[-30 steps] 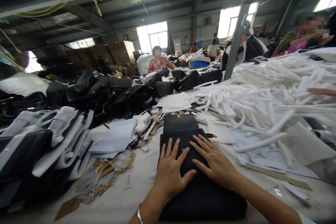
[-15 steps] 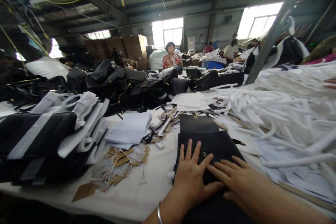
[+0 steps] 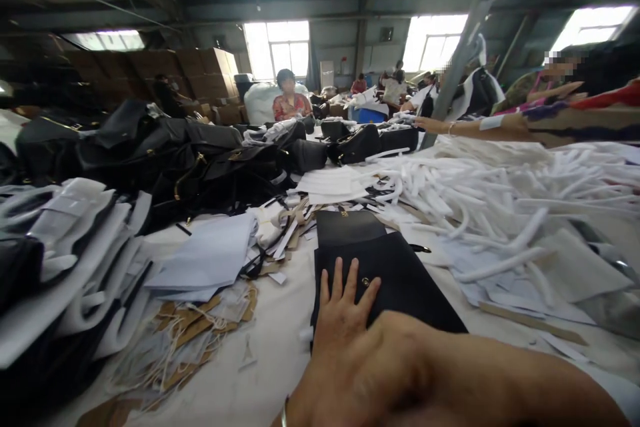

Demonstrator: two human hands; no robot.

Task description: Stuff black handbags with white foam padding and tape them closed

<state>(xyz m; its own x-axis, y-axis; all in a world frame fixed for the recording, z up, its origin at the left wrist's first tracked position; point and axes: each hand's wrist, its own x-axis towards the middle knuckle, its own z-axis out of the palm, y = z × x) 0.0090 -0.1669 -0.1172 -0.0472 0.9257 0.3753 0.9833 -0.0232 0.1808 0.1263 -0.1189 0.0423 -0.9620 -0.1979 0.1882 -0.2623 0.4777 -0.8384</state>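
Observation:
A flat black handbag [image 3: 407, 270] lies on the table before me, with a small gold round fitting on its front and a flap with gold marks stretching toward the far side. My left hand [image 3: 343, 313] rests on it, palm down and fingers spread, just left of the fitting. Above the left wrist and the near part of the bag is my right hand [image 3: 400, 360], bent and smeared by motion. Its fingers are hidden, so what they hold, if anything, cannot be seen. A dark pointed object with a gold tip [image 3: 420, 249] sticks out at the bag's right edge.
Black bags [image 3: 210, 160] are heaped across the back left. Folded white sheets [image 3: 205, 257] and string tags [image 3: 200, 333] lie left of the bag. White padded strips [image 3: 465, 187] fill the right side, where a co-worker's arm [image 3: 500, 127] reaches in beside a slanted post [image 3: 455, 80].
My right hand has lifted off the bag and drawn back over my left wrist. My left hand stays flat on it. The view has turned right, and a co-worker's arm now shows there.

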